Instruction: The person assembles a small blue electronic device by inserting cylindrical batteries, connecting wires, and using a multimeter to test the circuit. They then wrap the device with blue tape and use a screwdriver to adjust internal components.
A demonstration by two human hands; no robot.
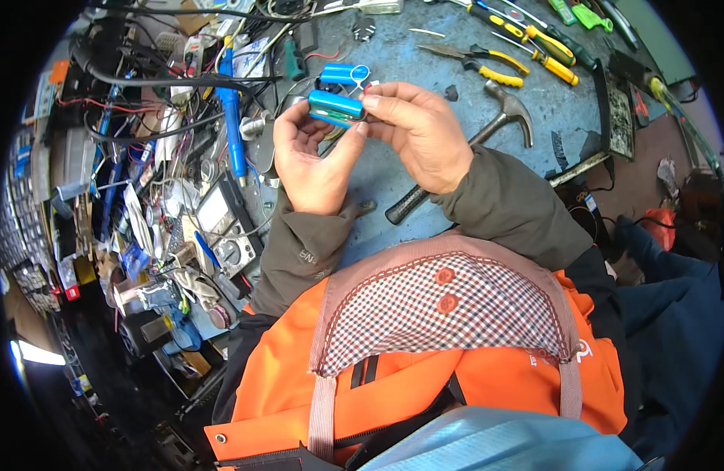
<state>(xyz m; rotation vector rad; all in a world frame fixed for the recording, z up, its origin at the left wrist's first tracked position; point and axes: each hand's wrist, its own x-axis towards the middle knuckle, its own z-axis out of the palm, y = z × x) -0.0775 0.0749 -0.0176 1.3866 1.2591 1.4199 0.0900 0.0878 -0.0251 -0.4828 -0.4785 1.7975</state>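
A blue battery pack (336, 105) of cylindrical cells, with a green strip along its side, is held up over the bench between both hands. My left hand (318, 161) is closed around its left end and underside, the thumb reaching across to the right. At its right end, my right hand (421, 129) pinches it between thumb and fingertips. Just beyond it is a second blue battery pack (342, 74) with a pale ring-shaped piece at its right end. Whether the two packs are joined by wires is hard to make out. A small red-and-white connector (370, 86) shows by my right fingertips.
A claw hammer (491, 128) lies right of my hands on the blue worktop (393, 55). Yellow-and-black pliers (483, 61) and several screwdrivers (552, 45) lie beyond. To the left are a blue soldering iron (233, 118), a multimeter (233, 250) and tangled cables.
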